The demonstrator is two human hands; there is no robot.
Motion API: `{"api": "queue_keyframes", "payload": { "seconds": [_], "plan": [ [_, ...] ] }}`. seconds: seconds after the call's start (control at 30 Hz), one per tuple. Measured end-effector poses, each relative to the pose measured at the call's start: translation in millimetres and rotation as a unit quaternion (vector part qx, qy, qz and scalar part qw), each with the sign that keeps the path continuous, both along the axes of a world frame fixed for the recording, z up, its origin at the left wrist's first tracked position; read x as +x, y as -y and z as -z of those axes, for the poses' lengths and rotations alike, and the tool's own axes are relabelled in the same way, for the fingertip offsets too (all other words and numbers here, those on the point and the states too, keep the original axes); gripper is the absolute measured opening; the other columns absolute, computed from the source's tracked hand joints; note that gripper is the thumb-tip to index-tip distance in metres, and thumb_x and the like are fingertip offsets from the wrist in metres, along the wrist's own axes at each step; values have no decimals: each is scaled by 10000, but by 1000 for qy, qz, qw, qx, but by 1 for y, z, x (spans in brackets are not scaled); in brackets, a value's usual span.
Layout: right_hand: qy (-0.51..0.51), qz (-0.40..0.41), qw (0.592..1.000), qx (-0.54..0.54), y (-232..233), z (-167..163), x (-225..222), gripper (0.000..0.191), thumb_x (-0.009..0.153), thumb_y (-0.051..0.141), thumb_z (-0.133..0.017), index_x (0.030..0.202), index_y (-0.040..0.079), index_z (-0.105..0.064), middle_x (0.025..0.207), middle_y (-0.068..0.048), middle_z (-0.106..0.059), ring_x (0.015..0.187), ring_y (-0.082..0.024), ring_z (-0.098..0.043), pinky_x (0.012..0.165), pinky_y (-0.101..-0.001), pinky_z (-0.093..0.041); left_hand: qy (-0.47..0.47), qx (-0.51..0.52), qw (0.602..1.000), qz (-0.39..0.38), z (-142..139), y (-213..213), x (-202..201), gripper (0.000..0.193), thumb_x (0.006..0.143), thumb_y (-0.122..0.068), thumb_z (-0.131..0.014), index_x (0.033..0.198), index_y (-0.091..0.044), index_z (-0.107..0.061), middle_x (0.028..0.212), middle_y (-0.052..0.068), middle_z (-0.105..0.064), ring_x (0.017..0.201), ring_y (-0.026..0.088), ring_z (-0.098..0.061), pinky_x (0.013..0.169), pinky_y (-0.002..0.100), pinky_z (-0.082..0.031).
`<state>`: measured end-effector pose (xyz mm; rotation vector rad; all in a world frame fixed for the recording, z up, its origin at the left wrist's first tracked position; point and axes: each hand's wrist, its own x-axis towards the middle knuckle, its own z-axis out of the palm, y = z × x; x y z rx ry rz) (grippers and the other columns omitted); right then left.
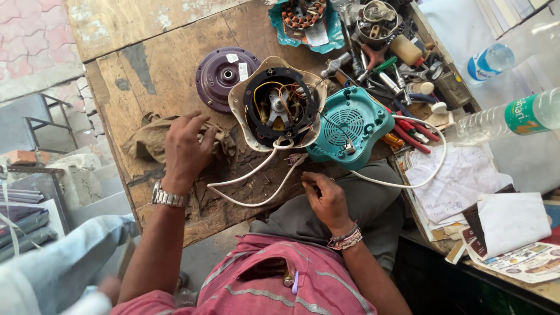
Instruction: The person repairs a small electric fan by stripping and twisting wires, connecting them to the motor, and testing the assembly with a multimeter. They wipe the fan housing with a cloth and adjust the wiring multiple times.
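Resting: the left hand lies palm down with spread fingers on a brown rag; it presses the rag and is not closed around it.
Right hand: the right hand is curled at the near edge of the bench, fingertips pinched close to the end of a white cord. It seems to hold a small thing or the wire end, but I cannot tell which.
Motor housing: a cream housing with a wavy rim lies open in the middle of the bench, between the two hands and a little beyond them. Inside are a black ring, coloured wires and a metal part.
Cord: it leaves the housing at the near side and makes a loop toward the person.
Teal cover: a teal cover with a round grille touches the right side of the housing. A second white cord curves around it.
Purple disc: a purple disc lies just beyond the housing, on the left.
Tools: a pile of tools, with screwdrivers and pliers, fills the far right corner.
Bottles: two plastic bottles lie to the right of the tools.
Papers: loose papers lie on the right, near the right arm.
Wrists: a metal watch on the left, thread bands on the right.
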<state>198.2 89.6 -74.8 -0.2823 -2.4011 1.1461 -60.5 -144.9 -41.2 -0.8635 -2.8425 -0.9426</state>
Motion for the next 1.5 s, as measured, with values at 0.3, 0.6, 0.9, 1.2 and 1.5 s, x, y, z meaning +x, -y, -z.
{"api": "queue_keyframes", "payload": {
  "seconds": [0.3, 0.6, 0.9, 1.2, 1.5],
  "plan": [
    [-1, 9, 1000, 10, 3, -3, 1, 205, 891, 53, -752, 1092, 51, -711, 1042, -122, -757, 923, -295, -741, 788, -366, -581, -35, 119, 986, 111, -25, -35, 40, 599, 934, -279, -771, 1410, 30, -579, 1527, 267, -492, 1425, 398, -451, 1165, 484, -390],
    [7, 4, 1000, 8, 4, -9, 0, 209, 897, 37, -752, 1101, 44, -706, 1000, -123, -740, 865, -290, -725, 752, -375, -569, -40, 89, 986, 134, -12, -36, 13, 547, 1063, -223, -691, 1535, 7, -535, 1655, 214, -445, 1554, 385, -357, 1274, 504, -293],
    [-25, 6, 999, -25, 3, -6, 3, 118, 894, 51, -763, 997, 48, -706, 955, -102, -738, 850, -263, -732, 731, -353, -570, -240, 269, 926, 113, -45, -64, 51, 237, 1057, -153, -712, 1240, -11, -659, 1200, 160, -732, 1118, 288, -722, 982, 401, -612],
    [-9, 31, 998, -57, 2, 5, 6, 144, 871, 107, -815, 903, 55, -685, 806, -84, -694, 635, -220, -654, 582, -344, -506, -33, 252, 935, 248, -59, -106, 129, 248, 928, -134, -793, 1144, -53, -702, 916, 89, -741, 817, 234, -722, 719, 352, -563],
    [-36, 21, 997, -68, -4, 20, 10, 218, 838, 20, -746, 1037, 30, -657, 819, -131, -645, 677, -282, -650, 620, -372, -502, 49, 187, 963, 186, -39, -162, 147, 467, 866, -237, -820, 1268, -49, -672, 657, 91, -695, 552, 231, -659, 518, 363, -495]
  ]
}}
